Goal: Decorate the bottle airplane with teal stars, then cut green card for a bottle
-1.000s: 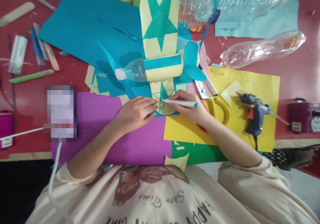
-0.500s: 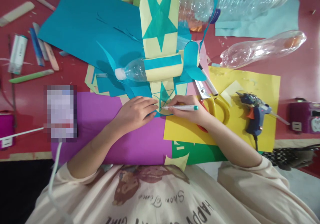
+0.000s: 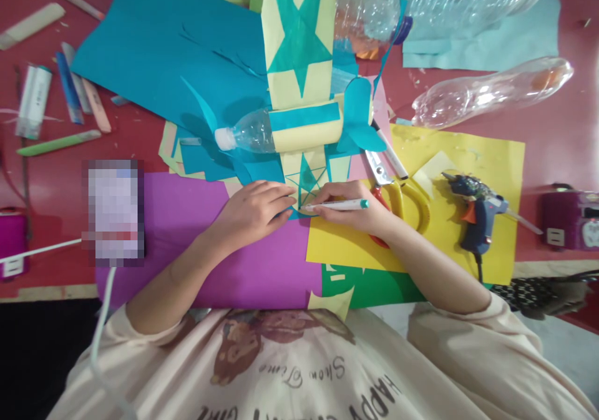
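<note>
A plastic bottle [image 3: 253, 130] wrapped in cream and teal paper lies on its side, with a white cap at the left and teal fins at the right. Its far cream wing [image 3: 277, 89] carries a filled teal star [image 3: 302, 39]. On the near wing [image 3: 291, 165] a star outline is partly coloured teal [image 3: 307, 178]. My right hand [image 3: 353, 206] is closed round a white marker [image 3: 341, 205] with a green end, its tip on the near wing. Flat at that wing's left edge rests my left hand [image 3: 259, 211], fingers stretched out.
Scissors [image 3: 395, 198] and a black-tipped marker [image 3: 392, 156] lie right of my right hand. A hot glue gun [image 3: 480, 214] sits on yellow paper [image 3: 496, 158]. Clear bottles [image 3: 491, 92] are at the upper right, loose markers [image 3: 35, 102] at the left, beside a blurred phone [image 3: 115, 211].
The marker tip has moved slightly down the near wing, towards me, with my right hand. My left hand stays in place.
</note>
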